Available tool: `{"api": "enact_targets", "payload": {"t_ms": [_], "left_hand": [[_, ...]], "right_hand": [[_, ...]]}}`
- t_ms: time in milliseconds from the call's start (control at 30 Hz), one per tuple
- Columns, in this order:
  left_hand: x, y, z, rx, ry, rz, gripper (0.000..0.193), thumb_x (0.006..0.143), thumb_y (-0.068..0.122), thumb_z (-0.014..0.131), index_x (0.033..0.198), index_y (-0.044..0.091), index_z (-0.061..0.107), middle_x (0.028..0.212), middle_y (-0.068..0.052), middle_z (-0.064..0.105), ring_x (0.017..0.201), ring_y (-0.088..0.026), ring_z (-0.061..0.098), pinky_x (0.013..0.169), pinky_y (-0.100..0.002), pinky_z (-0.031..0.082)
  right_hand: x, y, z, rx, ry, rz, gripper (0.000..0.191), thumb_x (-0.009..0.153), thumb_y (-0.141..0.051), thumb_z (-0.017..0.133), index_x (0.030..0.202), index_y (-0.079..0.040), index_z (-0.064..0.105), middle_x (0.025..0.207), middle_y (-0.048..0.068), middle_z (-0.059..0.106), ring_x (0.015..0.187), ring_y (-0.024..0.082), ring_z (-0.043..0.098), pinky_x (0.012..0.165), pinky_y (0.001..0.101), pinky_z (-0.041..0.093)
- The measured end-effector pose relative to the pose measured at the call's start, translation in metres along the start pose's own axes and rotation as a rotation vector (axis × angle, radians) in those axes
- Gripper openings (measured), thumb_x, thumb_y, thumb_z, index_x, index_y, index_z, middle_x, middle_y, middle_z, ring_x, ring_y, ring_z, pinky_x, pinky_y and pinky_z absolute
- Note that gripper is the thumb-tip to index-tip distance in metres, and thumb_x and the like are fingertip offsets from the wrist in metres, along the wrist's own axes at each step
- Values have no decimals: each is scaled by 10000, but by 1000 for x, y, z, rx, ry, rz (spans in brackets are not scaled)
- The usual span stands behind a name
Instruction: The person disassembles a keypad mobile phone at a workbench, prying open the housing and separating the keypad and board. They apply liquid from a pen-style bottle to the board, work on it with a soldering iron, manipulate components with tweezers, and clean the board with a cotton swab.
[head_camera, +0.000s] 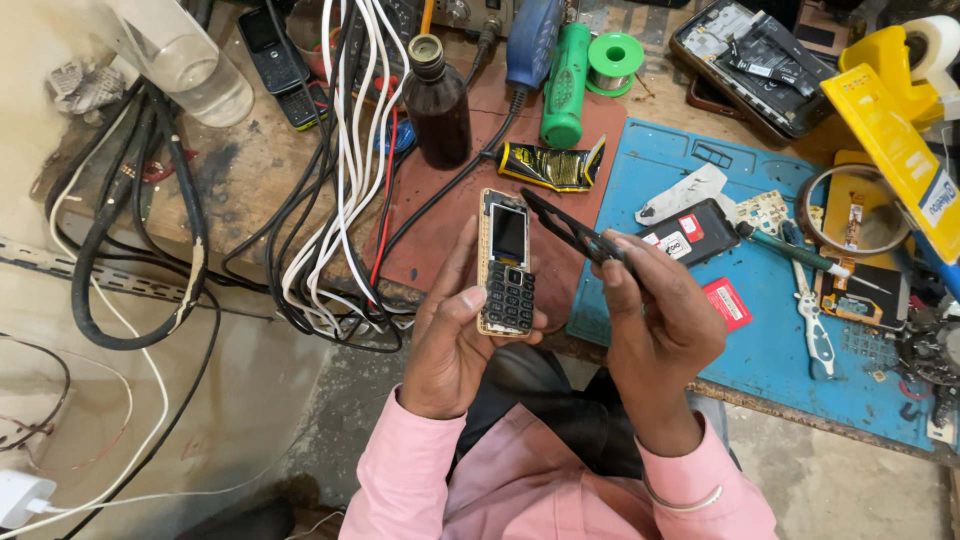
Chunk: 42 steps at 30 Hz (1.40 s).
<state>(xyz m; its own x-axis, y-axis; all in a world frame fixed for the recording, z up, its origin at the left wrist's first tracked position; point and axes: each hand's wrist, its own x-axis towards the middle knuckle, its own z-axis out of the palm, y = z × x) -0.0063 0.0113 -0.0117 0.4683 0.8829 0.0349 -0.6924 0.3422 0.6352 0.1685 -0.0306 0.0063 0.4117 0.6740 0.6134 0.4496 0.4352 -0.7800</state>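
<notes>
Above the workbench edge, a small keypad phone (506, 264) is gripped upright in the left hand (452, 335), thumb pressed beside its keys. A thin black frame (566, 225) is pinched between the closed fingers of the right hand (655, 320), its tip just beside the phone's screen, over a blue mat (760, 350).

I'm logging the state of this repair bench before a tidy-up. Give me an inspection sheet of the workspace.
Surface: worn wooden bench with a blue mat and a brown mat.
Job's things: keypad phone without its front cover; black frame piece.
Clutter: brown bottle, green tool, solder spool, yellow tape dispenser, opened phone.
Grippers: left hand holds the phone; right hand pinches the frame piece.
Cables: white and black leads tangled over the edge.
Surroundings: concrete floor, white charger.
</notes>
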Motion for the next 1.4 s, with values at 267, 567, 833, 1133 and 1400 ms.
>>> {"api": "enact_targets", "payload": {"t_ms": [267, 567, 833, 1133, 1400], "left_hand": [[2, 5, 1, -64, -23, 3, 805, 990, 156, 511, 1701, 176, 134, 1466, -270, 520, 1119, -355, 697, 921, -486, 607], [2, 2, 0, -130, -34, 18, 785, 1014, 139, 499, 1704, 193, 129, 1505, -287, 487, 1224, -394, 638, 979, -518, 582], [2, 0, 0, -102, -40, 16, 755, 1032, 112, 476, 1695, 203, 126, 1547, -261, 449, 1337, -432, 561, 1019, -521, 559], [-1, -5, -4, -113, -56, 32, 740, 1043, 82, 469, 1677, 227, 117, 1614, -230, 374, 1408, -429, 492, 1079, -549, 517], [-6, -13, -10, -39, -33, 89, 786, 1048, 111, 549, 1695, 228, 119, 1617, -196, 398, 1431, -335, 494, 1145, -512, 479]], "right_hand": [[13, 1, -8, -196, 79, 242, 382, 991, -49, 757, 1337, 8, 607, 846, -33, 547, 712, 21, 471, 604, 179, 390], [33, 20, -53, -186, 80, 304, 298, 1088, -69, 764, 1327, 56, 635, 845, 5, 644, 746, 27, 562, 671, 190, 408], [73, 38, -65, -308, 14, 405, 502, 1026, -89, 784, 1460, 69, 588, 1013, 154, 767, 815, 111, 661, 642, 229, 480], [64, 3, -53, -544, -81, 428, 606, 929, -193, 821, 1403, 74, 553, 1141, 194, 703, 757, 124, 709, 635, 263, 544], [31, -49, 11, -386, -472, 358, 346, 835, -328, 827, 1073, -81, 786, 831, 83, 694, 713, 175, 660, 605, 316, 510]]}}
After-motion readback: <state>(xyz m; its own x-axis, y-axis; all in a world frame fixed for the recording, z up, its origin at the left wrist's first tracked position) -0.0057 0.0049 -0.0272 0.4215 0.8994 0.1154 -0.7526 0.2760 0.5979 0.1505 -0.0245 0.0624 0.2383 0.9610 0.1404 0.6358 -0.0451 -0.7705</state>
